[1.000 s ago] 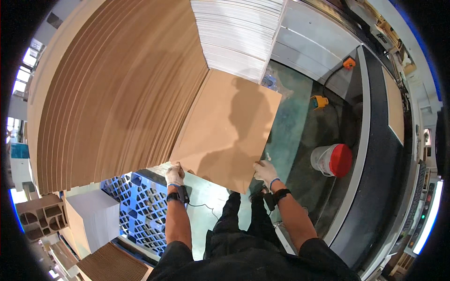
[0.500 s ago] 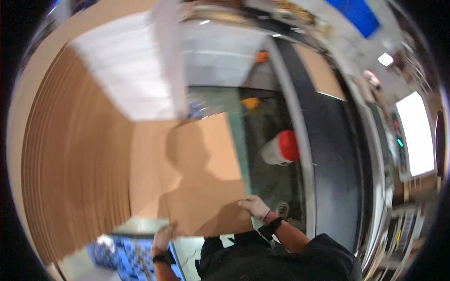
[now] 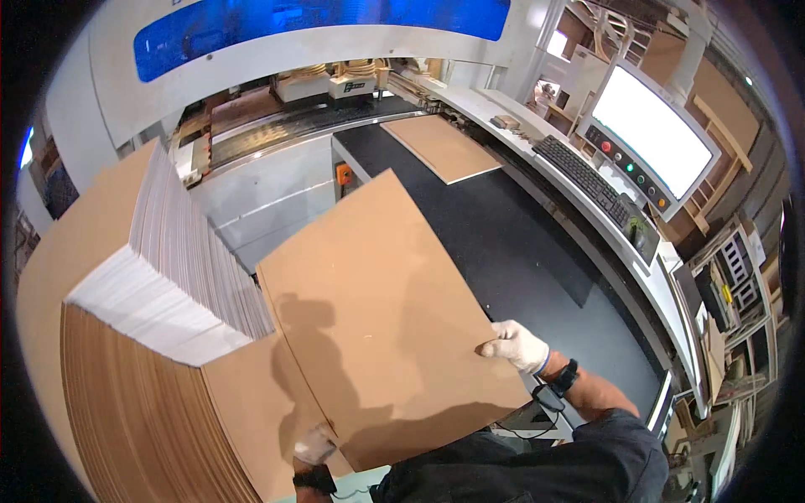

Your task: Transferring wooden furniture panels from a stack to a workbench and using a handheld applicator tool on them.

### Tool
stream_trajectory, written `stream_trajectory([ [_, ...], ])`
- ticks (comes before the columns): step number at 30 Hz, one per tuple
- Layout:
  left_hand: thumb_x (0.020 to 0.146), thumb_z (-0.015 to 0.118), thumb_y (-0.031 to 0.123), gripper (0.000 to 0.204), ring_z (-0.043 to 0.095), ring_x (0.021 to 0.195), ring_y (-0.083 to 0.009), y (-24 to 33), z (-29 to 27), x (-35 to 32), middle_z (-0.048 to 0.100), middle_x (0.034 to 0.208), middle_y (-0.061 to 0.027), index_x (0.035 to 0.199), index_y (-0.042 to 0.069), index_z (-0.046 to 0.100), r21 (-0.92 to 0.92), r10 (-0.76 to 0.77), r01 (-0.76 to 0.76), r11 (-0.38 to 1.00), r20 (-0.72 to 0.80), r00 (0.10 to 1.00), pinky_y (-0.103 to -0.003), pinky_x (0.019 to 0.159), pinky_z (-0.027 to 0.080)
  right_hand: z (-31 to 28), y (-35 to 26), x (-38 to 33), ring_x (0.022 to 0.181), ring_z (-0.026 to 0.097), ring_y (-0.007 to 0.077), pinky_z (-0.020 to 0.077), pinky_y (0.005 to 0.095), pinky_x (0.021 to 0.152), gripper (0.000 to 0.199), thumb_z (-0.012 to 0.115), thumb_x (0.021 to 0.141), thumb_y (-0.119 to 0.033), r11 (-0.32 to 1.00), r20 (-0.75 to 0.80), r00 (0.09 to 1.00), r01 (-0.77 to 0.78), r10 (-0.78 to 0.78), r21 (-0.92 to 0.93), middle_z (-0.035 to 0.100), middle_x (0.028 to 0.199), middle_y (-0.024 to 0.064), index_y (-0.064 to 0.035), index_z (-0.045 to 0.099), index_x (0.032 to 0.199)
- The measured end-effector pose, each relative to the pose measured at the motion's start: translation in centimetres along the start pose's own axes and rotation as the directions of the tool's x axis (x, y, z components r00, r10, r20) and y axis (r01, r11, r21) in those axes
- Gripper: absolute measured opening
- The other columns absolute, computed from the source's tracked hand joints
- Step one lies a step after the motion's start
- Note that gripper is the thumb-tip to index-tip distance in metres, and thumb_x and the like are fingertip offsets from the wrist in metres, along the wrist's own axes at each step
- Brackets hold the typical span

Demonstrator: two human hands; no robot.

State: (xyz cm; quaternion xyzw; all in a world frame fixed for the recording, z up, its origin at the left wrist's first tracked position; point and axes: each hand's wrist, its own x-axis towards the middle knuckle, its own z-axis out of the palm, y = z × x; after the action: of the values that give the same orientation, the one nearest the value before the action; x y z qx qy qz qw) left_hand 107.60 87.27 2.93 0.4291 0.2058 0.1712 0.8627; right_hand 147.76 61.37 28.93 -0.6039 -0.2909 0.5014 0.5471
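Note:
A flat brown board, rectangular and with a plain face, is held tilted in front of me. My right hand, in a white glove, grips its right edge with the thumb on top. At the board's lower left edge is my gloved left hand, slightly blurred, its fingers closed at the edge and partly hidden. Beneath and to the left lies another brown board, partly covered by the held one. My shadow falls across both boards.
Tall stacks of brown boards and white-edged boards stand at left. A black machine bed carries another brown board. Along the right run a keyboard and a control screen. A machine with a blue window spans the back.
The view has swung up and toward the machine on the right. The held board has moved right, so it now overlaps the black bed's near edge. Both hands stay at its edges.

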Motion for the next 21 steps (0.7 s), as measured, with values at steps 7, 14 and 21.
stream_trajectory([
  [7,0.088,0.052,0.003,0.027,0.071,0.089,-0.0267,11.5,4.6,16.5,0.07,0.095,-0.0128,0.11,-0.002,0.067,-0.415,0.025,-0.068,0.907,-0.106,0.994,-0.044,0.084,0.061,-8.8,-5.4,11.6,0.103,0.065,0.013,0.0536,0.0321,0.093,0.049,0.067,0.102,-0.039,0.994,0.03,0.997,0.073,-0.071,-0.076,0.07,0.111,0.0029,0.0007,0.065,0.131],
  [14,0.096,0.054,0.014,0.031,0.069,0.103,-0.0332,14.2,8.7,27.2,0.067,0.115,-0.0187,0.122,-0.003,0.058,-0.385,0.056,-0.104,0.917,-0.134,0.989,-0.049,0.089,0.06,-25.8,-5.6,30.6,0.084,0.066,0.0188,0.0569,0.0334,0.074,0.043,0.063,0.099,-0.033,0.921,-0.431,0.877,0.03,-0.21,-0.388,0.069,0.096,0.0093,0.0009,0.066,0.125],
  [21,0.094,0.061,0.01,0.035,0.07,0.101,-0.0333,20.9,13.8,34.8,0.067,0.119,-0.0183,0.126,-0.005,0.056,-0.149,0.243,-0.326,0.933,-0.406,0.881,-0.047,0.087,0.062,-35.3,-7.8,46.8,0.108,0.069,0.0388,0.0537,0.0449,0.095,0.067,0.075,0.086,-0.047,0.672,-0.404,0.847,-0.077,-0.345,-0.736,0.071,0.111,0.0259,0.0051,0.064,0.127],
])
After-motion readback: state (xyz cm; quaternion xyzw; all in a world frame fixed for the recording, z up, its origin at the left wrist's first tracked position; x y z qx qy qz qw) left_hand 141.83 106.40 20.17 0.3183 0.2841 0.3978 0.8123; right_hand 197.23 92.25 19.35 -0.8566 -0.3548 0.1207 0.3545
